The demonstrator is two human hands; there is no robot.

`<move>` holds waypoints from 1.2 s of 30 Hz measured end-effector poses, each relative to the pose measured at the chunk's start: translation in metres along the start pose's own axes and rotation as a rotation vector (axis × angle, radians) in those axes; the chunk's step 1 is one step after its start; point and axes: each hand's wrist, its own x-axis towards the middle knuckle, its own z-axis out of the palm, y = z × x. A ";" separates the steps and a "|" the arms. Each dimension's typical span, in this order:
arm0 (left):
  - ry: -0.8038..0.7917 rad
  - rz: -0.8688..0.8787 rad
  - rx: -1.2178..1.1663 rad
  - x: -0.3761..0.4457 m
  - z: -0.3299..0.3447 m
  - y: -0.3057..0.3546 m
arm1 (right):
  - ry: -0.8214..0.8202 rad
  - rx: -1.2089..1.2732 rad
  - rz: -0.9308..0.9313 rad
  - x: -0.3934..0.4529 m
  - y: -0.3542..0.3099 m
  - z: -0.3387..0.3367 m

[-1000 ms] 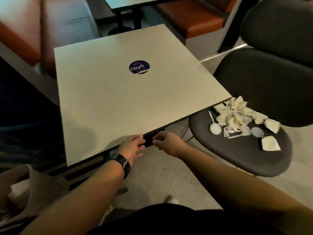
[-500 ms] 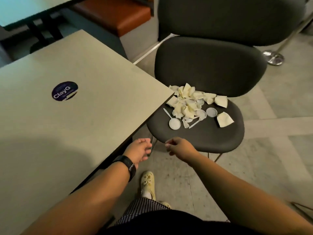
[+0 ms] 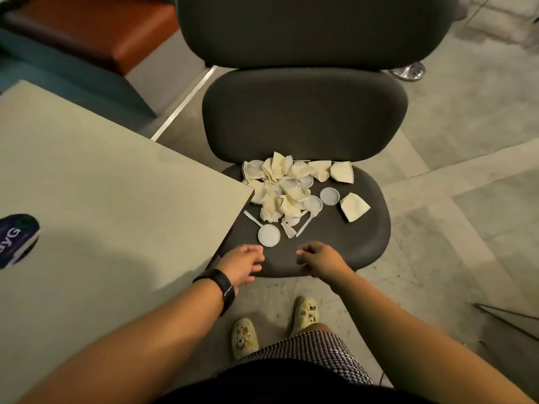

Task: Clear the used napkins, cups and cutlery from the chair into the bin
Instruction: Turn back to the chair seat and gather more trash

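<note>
Both hands, left hand (image 3: 243,265) and right hand (image 3: 319,259), hover empty, fingers loosely curled, over the bare front edge of the chair (image 3: 344,252). Table (image 3: 131,199) corner overlaps the seat's left side. Napkin pile (image 3: 280,191) too tangled to count; three round lids (image 3: 269,235) clearly visible.

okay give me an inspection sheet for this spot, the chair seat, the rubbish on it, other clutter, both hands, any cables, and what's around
Surface: dark chair seat, front part bare.
Job's things: heap of crumpled napkins mid-seat; folded napkin apart at right; round white lids and; white plastic spoons at the heap's front edge.
Clutter: nothing seen beyond the job's things.
Hands: left hand and right hand over the seat's front edge, fingers loosely curled, holding nothing.
Cables: nothing seen.
Surroundings: table corner overlapping the seat's left side; orange bench behind; no bin in view.
</note>
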 end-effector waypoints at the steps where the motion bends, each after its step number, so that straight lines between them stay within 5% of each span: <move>1: -0.002 -0.004 -0.002 0.005 0.004 0.006 | 0.002 0.020 0.014 0.007 0.000 -0.007; 17: 0.222 -0.256 -0.280 0.136 0.084 0.090 | -0.198 -0.412 -0.008 0.191 -0.004 -0.134; 36: 0.374 -0.407 -0.141 0.320 0.136 0.045 | 0.030 -0.408 0.017 0.387 0.001 -0.082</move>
